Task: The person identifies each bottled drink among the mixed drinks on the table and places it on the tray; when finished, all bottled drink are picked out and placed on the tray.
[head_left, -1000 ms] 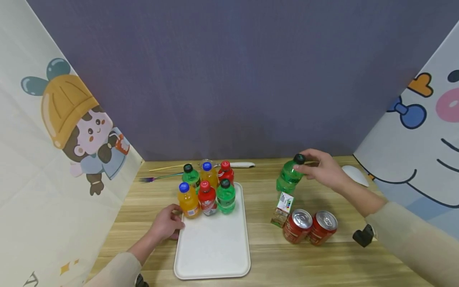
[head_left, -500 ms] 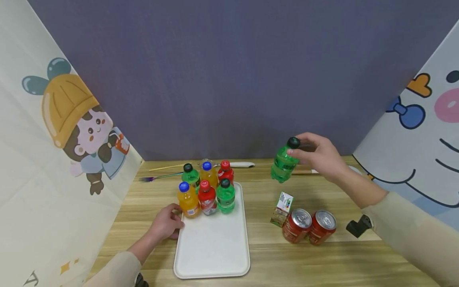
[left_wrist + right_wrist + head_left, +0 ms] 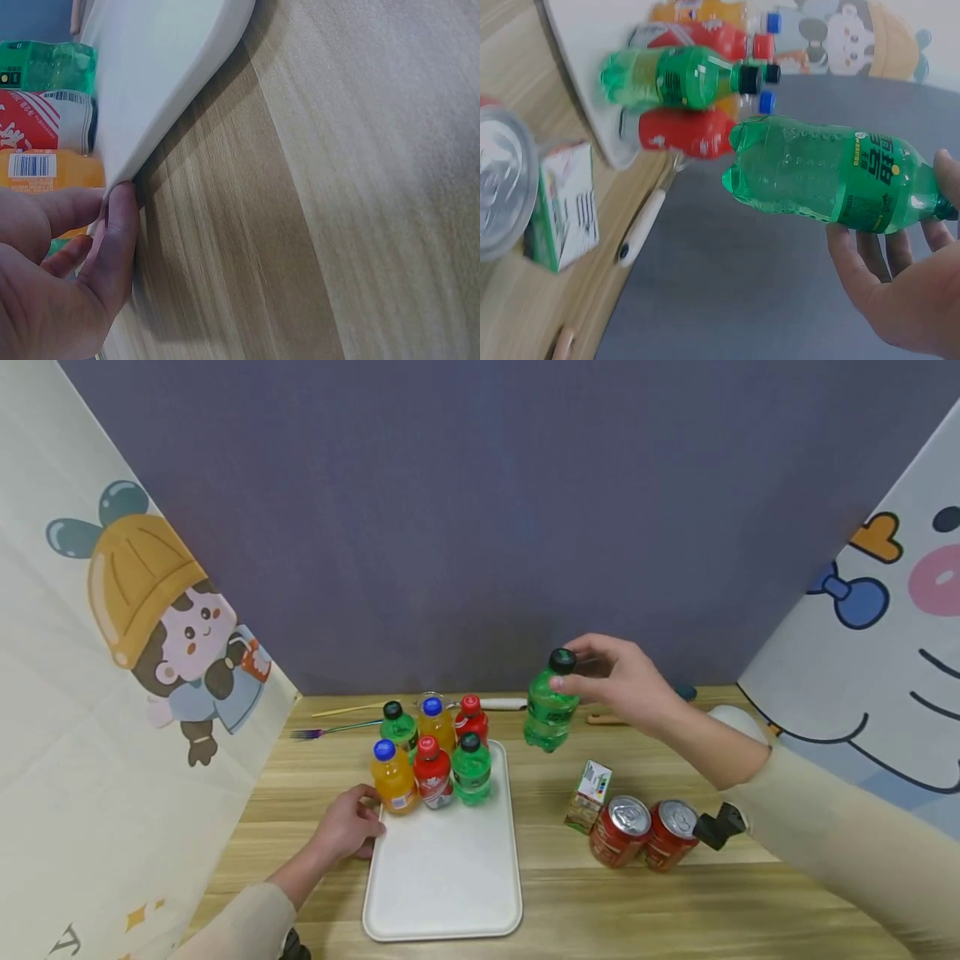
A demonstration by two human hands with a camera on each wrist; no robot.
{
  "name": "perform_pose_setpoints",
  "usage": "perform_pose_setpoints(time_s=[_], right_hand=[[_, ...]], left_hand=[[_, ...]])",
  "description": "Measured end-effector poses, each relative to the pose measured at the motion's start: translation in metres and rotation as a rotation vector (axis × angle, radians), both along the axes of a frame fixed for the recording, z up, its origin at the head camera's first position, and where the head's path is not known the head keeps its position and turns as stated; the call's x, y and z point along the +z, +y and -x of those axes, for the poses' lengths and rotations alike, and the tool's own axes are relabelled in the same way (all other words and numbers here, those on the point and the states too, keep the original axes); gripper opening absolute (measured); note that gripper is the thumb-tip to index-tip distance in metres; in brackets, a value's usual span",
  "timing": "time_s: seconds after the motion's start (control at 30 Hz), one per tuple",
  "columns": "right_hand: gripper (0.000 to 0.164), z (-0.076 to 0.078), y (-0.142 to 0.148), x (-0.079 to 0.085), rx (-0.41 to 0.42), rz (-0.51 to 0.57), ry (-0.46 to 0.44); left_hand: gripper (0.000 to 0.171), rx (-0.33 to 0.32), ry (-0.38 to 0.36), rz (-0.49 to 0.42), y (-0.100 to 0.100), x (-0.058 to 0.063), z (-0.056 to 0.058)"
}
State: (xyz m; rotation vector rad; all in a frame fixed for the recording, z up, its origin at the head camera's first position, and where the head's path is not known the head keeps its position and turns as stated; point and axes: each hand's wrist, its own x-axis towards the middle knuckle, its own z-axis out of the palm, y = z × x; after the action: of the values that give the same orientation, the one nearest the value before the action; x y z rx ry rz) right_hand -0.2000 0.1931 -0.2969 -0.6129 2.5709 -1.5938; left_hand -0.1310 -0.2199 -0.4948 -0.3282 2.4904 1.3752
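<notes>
My right hand (image 3: 626, 685) holds a green soda bottle (image 3: 550, 710) near its black cap, raised above the table and slightly tilted. In the right wrist view the fingers curl round the upper part of this bottle (image 3: 817, 176). A white tray (image 3: 446, 885) lies at the centre. My left hand (image 3: 347, 822) pinches its left rim between thumb and finger, as the left wrist view shows on the tray edge (image 3: 161, 120). Two rows of small bottles stand at the tray's far end: an orange drink bottle (image 3: 393, 781), a red bottle (image 3: 432, 777) and a green bottle (image 3: 472, 772) in front.
Right of the tray stand a small drink carton (image 3: 588, 797) and two red cans (image 3: 618, 835). Along the back lie a fork (image 3: 337, 731), a white-handled strainer (image 3: 504, 703) and a wooden handle (image 3: 603, 719). A white rounded object (image 3: 738, 727) is at the back right.
My right hand has lifted the green soda bottle from behind the carton and carried it left towards the tray. The left hand and the tray have stayed practically still.
</notes>
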Motion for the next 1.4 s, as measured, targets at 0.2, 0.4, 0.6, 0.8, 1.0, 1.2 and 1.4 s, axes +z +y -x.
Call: perform_pose_setpoints(time_s=[0.2, 0.4, 0.6, 0.8, 1.0, 1.2, 1.4], right_hand=[[0.036, -0.006, -0.029, -0.005, 0.084, 0.025, -0.029], [0.033, -0.013, -0.061, -0.013, 0.131, 0.005, -0.055], [0.032, -0.020, -0.087, -0.024, 0.209, 0.016, -0.100], [0.030, -0.024, -0.112, -0.041, 0.288, -0.025, -0.039], [0.030, -0.032, -0.131, -0.057, 0.311, -0.088, -0.064], [0.029, -0.037, -0.146, -0.071, 0.315, -0.100, -0.127], [0.029, -0.040, -0.155, -0.088, 0.302, -0.124, -0.155]], left_hand=[[0.054, 0.003, -0.004, 0.000, 0.000, -0.001, 0.001], [0.054, 0.004, -0.004, -0.001, 0.000, -0.001, 0.001], [0.054, 0.008, -0.016, -0.004, 0.000, 0.000, 0.001], [0.053, 0.004, -0.013, -0.016, 0.000, 0.000, 0.001], [0.053, 0.006, -0.020, -0.013, -0.001, -0.002, 0.002], [0.053, 0.012, -0.027, -0.023, -0.001, -0.002, 0.002], [0.053, 0.008, -0.028, -0.027, -0.002, -0.002, 0.002]])
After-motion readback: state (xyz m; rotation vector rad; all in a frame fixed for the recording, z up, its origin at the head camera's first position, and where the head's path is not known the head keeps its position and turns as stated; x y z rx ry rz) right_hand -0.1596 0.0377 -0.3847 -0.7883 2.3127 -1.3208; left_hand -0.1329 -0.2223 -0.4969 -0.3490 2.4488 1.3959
